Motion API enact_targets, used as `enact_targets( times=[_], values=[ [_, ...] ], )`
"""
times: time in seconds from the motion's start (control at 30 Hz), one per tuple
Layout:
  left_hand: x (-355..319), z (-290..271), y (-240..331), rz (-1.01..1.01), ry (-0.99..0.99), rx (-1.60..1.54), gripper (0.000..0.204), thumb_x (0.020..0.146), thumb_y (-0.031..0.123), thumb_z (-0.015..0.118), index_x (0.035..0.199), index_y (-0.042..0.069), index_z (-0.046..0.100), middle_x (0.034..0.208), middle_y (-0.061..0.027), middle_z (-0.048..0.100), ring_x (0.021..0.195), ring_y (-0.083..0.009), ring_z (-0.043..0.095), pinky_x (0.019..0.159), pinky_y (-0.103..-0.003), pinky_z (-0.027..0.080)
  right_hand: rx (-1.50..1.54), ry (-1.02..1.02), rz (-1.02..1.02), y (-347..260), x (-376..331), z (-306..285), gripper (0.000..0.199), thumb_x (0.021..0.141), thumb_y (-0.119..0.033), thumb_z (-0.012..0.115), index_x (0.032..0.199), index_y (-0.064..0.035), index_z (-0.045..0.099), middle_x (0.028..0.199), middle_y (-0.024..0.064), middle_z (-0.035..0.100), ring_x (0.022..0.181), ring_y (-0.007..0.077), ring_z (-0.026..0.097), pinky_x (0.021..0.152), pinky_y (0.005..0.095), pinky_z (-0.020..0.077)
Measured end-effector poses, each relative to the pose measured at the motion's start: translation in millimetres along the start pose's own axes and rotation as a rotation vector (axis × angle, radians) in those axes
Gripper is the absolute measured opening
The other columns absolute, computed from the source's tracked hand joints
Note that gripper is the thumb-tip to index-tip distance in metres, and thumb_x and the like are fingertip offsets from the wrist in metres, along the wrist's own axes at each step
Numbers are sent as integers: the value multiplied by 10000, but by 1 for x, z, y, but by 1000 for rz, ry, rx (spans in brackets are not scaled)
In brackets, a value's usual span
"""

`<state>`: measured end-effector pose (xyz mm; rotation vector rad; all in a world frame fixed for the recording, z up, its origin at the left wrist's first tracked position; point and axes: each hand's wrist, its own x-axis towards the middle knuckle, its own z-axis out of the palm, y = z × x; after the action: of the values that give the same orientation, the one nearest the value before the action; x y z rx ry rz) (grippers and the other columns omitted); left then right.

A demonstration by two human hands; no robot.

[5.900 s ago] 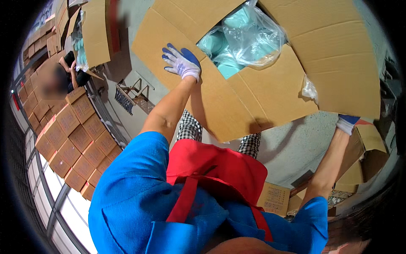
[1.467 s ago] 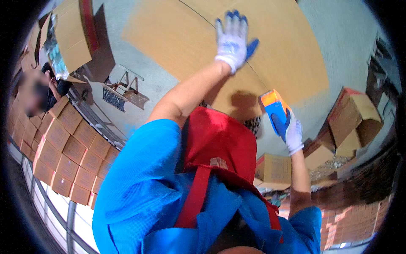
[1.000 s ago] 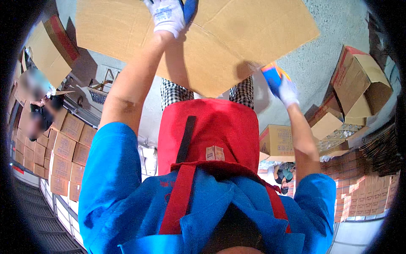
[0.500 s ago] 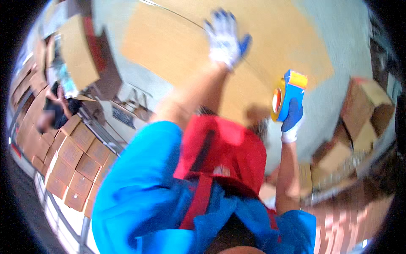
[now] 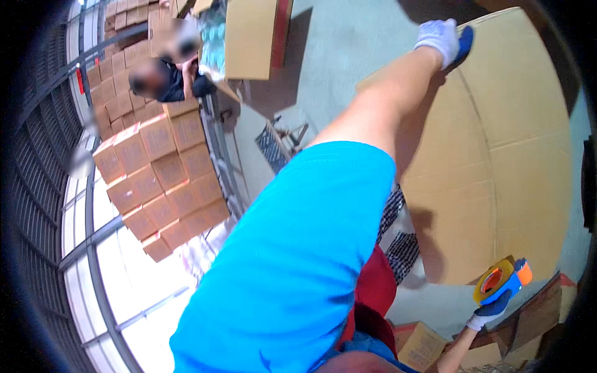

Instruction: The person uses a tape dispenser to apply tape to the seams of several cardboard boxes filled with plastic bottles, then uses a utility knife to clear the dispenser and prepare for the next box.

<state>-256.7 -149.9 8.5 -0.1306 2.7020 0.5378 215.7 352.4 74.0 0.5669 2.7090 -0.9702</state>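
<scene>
A: Fig. legend, head view. What does the left hand (image 5: 440, 38) do?

B: Gloved in white knit w/ a blue coated palm. It lies flat, fingers spread, pressed on the top flap of the large cardboard box (image 5: 510, 161). It grips nothing; just rests on the board near the far corner.

A: Box surface?

B: Plain brown corrugated board, matte, smooth. Flaps closed, w/ a straight seam running across the top. An arm shadow falls on it below the hand.

A: Right hand (image 5: 488, 308)?

B: Same glove type, blue palm side showing. Fingers curled tight round the handle of a tape dispenser (image 5: 500, 281): blue plastic body, orange end piece, yellow ring-shaped roll w/ an open core. It sits just off the box's near edge, at lower right; contact w/ the board can't be told.

A: Clothing?

B: Bright blue sleeve (image 5: 298, 261), smooth fabric, fills the centre. Red apron (image 5: 373, 292) below it; checked black-and-white trousers (image 5: 398, 239) beside the box.

A: Surroundings?

B: Grey concrete floor (image 5: 348, 62). Left: stacked small cartons (image 5: 158, 186), brown, brick-like rows, beside a metal rail. Another person (image 5: 171, 78) at upper left by an open carton (image 5: 252, 37). More cartons at lower right.
</scene>
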Motion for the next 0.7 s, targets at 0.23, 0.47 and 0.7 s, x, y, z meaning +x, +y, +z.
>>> enact_targets(
  times=[0.23, 0.47, 0.7],
  values=[
    [-13, -28, -9, -17, 30, -127, 582, 923, 493, 416, 1102, -20, 623, 1142, -274, 622, 1064, -361, 616, 927, -441, 480, 109, -17, 364, -12, 1, -1, 503, 1028, -277, 416, 1390, 72, 428, 1424, 140, 458, 1216, 272, 498, 1070, 387, 377],
    [-20, -54, -14, -117, -163, -188, 563, 923, 470, 430, 1178, -15, 562, 1114, -241, 644, 1008, -350, 645, 905, -419, 493, -11, -95, 338, -25, 20, -2, 511, 1029, -287, 413, 1396, 69, 419, 1426, 136, 454, 1221, 269, 494, 1074, 385, 372],
    [-23, -54, -6, -176, -181, -285, 677, 920, 480, 426, 1333, -57, 455, 1113, -250, 645, 895, -380, 671, 813, -427, 530, -52, -107, 339, -24, 19, -2, 519, 1031, -297, 411, 1401, 67, 411, 1429, 132, 451, 1227, 266, 489, 1077, 382, 366]
  ],
)
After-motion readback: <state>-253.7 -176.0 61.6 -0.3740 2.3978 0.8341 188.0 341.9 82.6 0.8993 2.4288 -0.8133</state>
